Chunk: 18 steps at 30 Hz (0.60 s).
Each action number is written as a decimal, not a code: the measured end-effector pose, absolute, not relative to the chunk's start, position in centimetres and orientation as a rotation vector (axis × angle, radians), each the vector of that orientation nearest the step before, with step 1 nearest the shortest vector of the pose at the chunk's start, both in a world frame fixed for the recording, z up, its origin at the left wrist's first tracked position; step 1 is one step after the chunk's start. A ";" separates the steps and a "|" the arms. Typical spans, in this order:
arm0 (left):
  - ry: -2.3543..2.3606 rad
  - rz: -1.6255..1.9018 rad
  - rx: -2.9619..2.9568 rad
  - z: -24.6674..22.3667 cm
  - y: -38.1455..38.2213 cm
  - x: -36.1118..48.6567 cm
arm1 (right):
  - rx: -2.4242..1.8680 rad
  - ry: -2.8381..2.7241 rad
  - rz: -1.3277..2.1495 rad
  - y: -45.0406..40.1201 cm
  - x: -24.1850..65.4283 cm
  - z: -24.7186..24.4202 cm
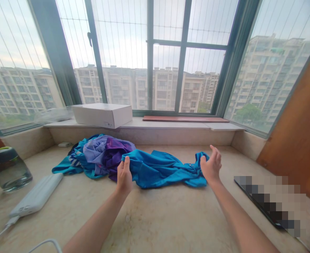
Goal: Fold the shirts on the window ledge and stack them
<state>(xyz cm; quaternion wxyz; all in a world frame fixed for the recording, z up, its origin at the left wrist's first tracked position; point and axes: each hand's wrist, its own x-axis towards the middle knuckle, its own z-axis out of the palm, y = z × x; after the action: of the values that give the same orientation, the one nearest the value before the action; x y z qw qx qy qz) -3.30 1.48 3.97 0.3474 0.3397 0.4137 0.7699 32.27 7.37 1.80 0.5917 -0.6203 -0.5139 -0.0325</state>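
Note:
A crumpled bright blue shirt [160, 170] lies stretched sideways on the stone ledge between my hands. My left hand [124, 175] is closed on its left end, pinching an edge between thumb and fingers. At the bunched right end, my right hand [212, 165] has its fingers raised and apart, with the thumb against or just beside the cloth. Left of the shirt sits a heap of clothes, with a lavender piece [95, 151], a dark purple piece [115, 154] and more blue cloth [65, 167]. The heap partly touches the shirt behind my left hand.
A white box [102, 114] and a reddish-brown board [185, 119] rest on the windowsill. At left stand a dark-lidded water bottle [8, 170] and a white power bank [37, 195] with a cable. A dark flat device [260, 203], partly pixelated, lies at right.

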 end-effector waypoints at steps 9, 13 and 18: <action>1.083 1.961 1.064 4.7 0.5 -2.9 | -1.573 -1.947 0.162 6.7 29.5 -1.2; 1.064 1.885 1.120 4.4 0.5 -2.6 | -1.613 -1.749 0.139 6.6 29.1 0.2; 1.007 1.392 1.557 3.4 -0.8 -0.4 | -0.985 -1.704 0.394 2.8 25.8 2.9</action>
<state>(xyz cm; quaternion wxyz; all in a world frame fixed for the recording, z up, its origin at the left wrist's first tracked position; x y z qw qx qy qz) -0.39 -0.78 3.45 0.4000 0.6155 0.3981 0.5502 25.79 2.78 2.94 0.5372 -0.4139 -0.7161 0.1655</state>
